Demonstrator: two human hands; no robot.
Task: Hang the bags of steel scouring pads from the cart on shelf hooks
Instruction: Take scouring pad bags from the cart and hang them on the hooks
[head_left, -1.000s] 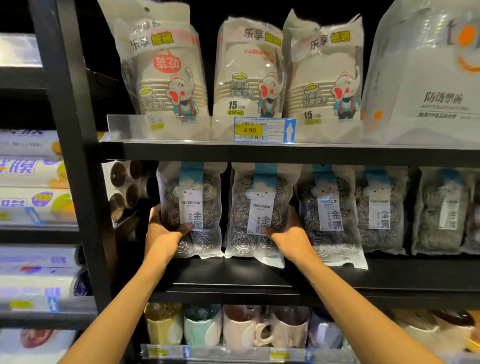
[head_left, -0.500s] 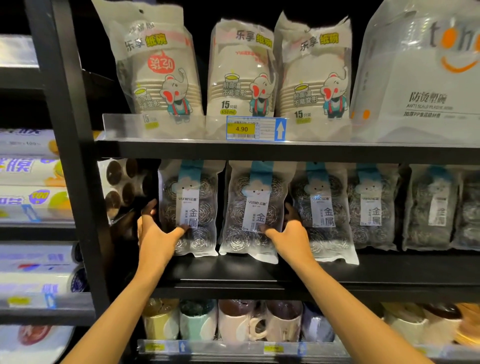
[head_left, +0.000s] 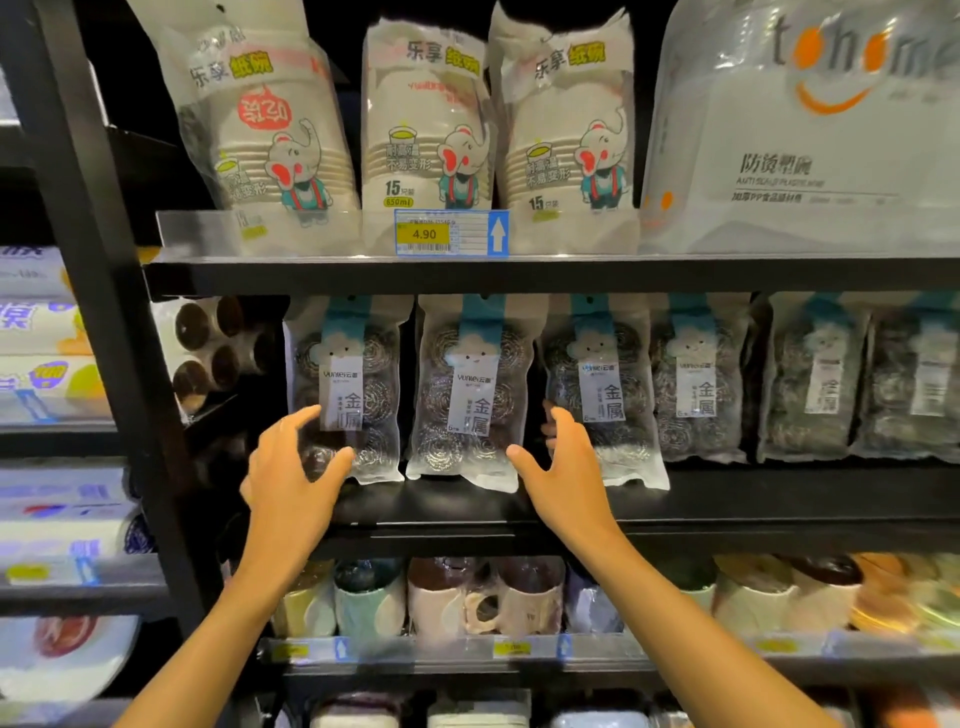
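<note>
Two empty hands by the hanging bags

The left hand (head_left: 296, 467) is spread wide and holds nothing; it is in front of the low corner of the first bag (head_left: 358, 364); the right hand (head_left: 566, 467) is spread and empty too, its thumb near the second bag (head_left: 475, 384); I cannot tell if skin touches plastic; the bags hang in a row just under the shelf (head_left: 519, 275); the hooks are hidden; no cart shows; the bags look light, soft and a bit slippery; I think it is best to pinch the flat blue top, not the puffy middle.
</note>
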